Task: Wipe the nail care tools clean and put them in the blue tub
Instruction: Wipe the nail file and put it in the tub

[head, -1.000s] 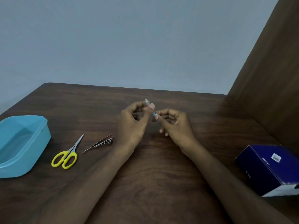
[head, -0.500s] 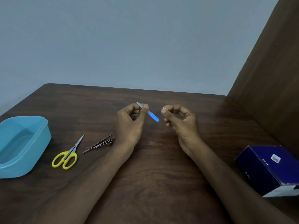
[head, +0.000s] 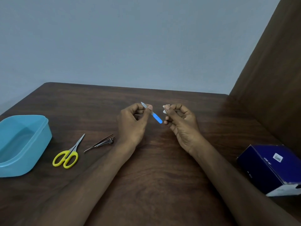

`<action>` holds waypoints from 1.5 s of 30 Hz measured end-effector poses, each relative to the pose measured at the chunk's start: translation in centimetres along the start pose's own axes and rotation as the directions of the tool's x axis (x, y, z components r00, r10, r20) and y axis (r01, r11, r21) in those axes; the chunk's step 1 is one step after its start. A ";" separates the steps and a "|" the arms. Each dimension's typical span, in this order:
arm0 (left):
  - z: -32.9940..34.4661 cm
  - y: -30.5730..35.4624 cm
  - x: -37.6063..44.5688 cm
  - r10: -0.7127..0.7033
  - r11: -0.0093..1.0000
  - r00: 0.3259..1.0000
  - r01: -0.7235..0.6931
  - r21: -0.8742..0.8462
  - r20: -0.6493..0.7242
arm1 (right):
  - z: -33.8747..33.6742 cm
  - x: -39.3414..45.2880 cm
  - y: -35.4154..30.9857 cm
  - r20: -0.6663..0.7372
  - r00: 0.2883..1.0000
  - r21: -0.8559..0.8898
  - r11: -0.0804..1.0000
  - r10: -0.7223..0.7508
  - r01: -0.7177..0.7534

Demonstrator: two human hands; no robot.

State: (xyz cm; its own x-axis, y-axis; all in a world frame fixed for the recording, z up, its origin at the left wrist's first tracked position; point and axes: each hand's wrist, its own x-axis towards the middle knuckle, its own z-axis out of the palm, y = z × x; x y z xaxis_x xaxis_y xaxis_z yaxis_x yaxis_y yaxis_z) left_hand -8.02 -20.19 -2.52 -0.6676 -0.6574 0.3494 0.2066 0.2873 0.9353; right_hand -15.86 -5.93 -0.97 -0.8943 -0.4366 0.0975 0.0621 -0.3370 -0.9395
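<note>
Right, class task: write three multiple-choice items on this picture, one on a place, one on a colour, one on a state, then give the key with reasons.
1. Where do the scissors lie?
A. in the tub
B. on the table, between the tub and the clippers
C. on the box

2. What colour is the nail file's handle?
A. blue
B. red
C. green

3. What is the left hand doing?
A. lying flat
B. pinching the file
C. holding the scissors

Key: 1 B, they lie on the wood right of the tub. 2 A, the handle end is bright blue. 3 B, thumb and finger grip the file by its metal blade.
</note>
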 end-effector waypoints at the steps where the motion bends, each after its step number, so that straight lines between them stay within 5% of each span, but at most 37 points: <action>1: 0.0 0.0 0.0 0.003 1.000 1.000 -0.003 0.004 -0.003 | 0.0 0.0 0.1 0.003 1.000 -0.004 1.000 0.001 -0.001; 14: 0.2 -0.1 0.0 0.010 1.000 1.000 -0.010 0.005 0.021 | -0.7 0.1 1.3 0.121 0.969 -0.395 0.885 -0.215 0.246; 20: 0.0 -0.1 0.0 0.019 1.000 1.000 -0.019 0.009 0.008 | -1.1 0.2 1.7 0.169 0.972 -0.461 0.859 -0.163 0.224; 27: 0.2 0.3 -0.2 0.053 0.998 0.995 -0.054 0.010 0.080 | -0.6 -0.1 1.4 0.086 0.977 -0.452 0.866 -0.196 0.213; 33: -0.2 -0.5 0.3 -0.001 0.998 1.000 0.001 -0.056 0.000 | -0.6 -0.1 1.4 0.199 0.968 -0.421 0.878 -0.155 0.227; 40: 0.2 0.1 -0.2 0.043 0.998 0.994 -0.037 -0.060 0.104 | -0.4 -0.2 1.1 0.124 0.975 -0.373 0.901 -0.187 0.220; 45: 0.0 0.0 0.0 0.012 0.988 1.000 -0.009 -0.155 0.017 | -0.3 -0.5 1.1 0.229 0.958 -0.337 0.910 -0.171 0.243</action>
State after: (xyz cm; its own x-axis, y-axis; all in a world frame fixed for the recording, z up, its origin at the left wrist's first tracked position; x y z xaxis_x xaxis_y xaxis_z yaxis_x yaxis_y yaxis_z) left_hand -8.07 -20.19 -2.51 -0.6768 -0.6424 0.3594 0.3212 0.1816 0.9294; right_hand -15.42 -5.85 -2.15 -0.7664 -0.5514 0.3295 -0.3100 -0.1317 -0.9416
